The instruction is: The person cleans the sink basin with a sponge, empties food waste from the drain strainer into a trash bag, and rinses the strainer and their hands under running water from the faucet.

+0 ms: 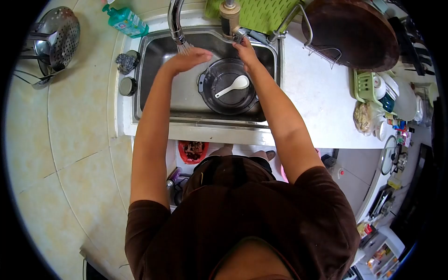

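Note:
Water runs from the chrome faucet spout (174,21) onto my left hand (190,59), whose fingers are stretched out with nothing in them. My right hand (245,50) is closed on the faucet handle (240,34), beside the brass-coloured faucet body (229,19). Below both hands, a dark see-through pot (214,103) with side handles sits in the steel sink (179,114). Inside the pot lies a white spoon (240,82), its bowl toward the upper right.
A green soap bottle (127,22), a steel wool scrubber (125,63) and a round lid (127,86) line the sink's left side. A green drainboard (261,14) stands behind. At right are a large brown pan (352,35) and a green basket (365,86).

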### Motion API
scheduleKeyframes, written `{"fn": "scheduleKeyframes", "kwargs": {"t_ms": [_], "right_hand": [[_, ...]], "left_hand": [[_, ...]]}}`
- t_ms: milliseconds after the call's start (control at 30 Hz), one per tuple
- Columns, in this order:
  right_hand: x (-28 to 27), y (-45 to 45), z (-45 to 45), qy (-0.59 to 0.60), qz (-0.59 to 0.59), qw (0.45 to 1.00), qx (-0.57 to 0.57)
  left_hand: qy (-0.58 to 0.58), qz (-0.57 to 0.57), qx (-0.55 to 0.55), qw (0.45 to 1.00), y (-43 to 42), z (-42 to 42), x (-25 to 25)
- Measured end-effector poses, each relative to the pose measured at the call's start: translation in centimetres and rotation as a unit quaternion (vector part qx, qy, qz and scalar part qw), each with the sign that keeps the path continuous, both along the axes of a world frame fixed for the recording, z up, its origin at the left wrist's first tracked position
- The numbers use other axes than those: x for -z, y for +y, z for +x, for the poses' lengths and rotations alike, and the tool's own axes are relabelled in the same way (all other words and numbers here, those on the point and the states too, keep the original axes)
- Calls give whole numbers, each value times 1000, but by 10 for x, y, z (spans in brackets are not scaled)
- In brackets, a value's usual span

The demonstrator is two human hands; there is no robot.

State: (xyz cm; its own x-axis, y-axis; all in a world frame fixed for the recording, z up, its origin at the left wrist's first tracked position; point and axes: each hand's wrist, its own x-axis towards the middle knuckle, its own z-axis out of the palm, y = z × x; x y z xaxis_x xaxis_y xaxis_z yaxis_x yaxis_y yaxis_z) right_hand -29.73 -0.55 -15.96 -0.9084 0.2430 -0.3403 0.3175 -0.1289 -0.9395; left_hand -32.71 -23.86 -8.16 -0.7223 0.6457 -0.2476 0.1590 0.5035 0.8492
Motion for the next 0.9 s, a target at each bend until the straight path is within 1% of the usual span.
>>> {"fn": "scheduleKeyframes", "kwargs": {"t_ms": [33,67,100,133,167,200,267,300,367,433,467,500,533,567,600,633,667,767,867,900], "right_hand": [[-6,0,3,-23,-7,1000,1],[-18,-1,6,-45,-14,999,2],[-25,-1,8,-68,-19,997,4],[-15,0,3,-39,-24,999,-3],[5,2,-5,-11,-29,999,-10],[12,2,-9,14,-35,999,-18],[20,5,-14,-3,-13,1000,-19],[22,6,-14,-13,-3,1000,-19],[23,8,-15,-9,-40,999,-33],[23,8,-12,-16,-63,997,-39],[16,8,-10,-22,-69,997,-36],[15,7,-9,-29,-76,996,-32],[14,7,-9,-34,-75,995,-48],[17,10,-12,-38,-73,995,-63],[17,12,-13,-41,-71,994,-77],[18,12,-14,-43,-64,995,-68],[17,11,-13,-44,-57,996,-59],[15,9,-11,-47,-51,996,-50],[12,8,-9,-43,-52,996,-51],[12,8,-8,-41,-52,997,-50]], "left_hand": [[-117,60,-51,990,-4,4,-9],[-231,119,-102,960,-8,6,-16],[-62,-97,-72,991,-13,9,-10],[114,-305,-38,945,-18,11,2],[280,-489,0,826,-20,13,9],[275,-469,-8,839,-18,14,9],[268,-428,-24,863,-12,15,7],[334,-419,-33,843,-8,15,6],[459,-395,-49,794,0,13,1],[382,-299,-114,867,8,11,-5],[343,-249,-147,894,9,8,-7],[247,-180,-145,941,7,1,-2],[147,-108,-140,973,4,-7,5],[46,-34,-133,990,0,-12,13],[153,-51,-121,979,-4,-12,20],[259,-67,-107,958,-8,-11,27],[361,-81,-92,925,-8,-10,26],[488,-74,-62,868,-9,-1,21],[398,-225,-62,887,-6,10,11],[285,-214,-81,931,-5,13,-1]]}}
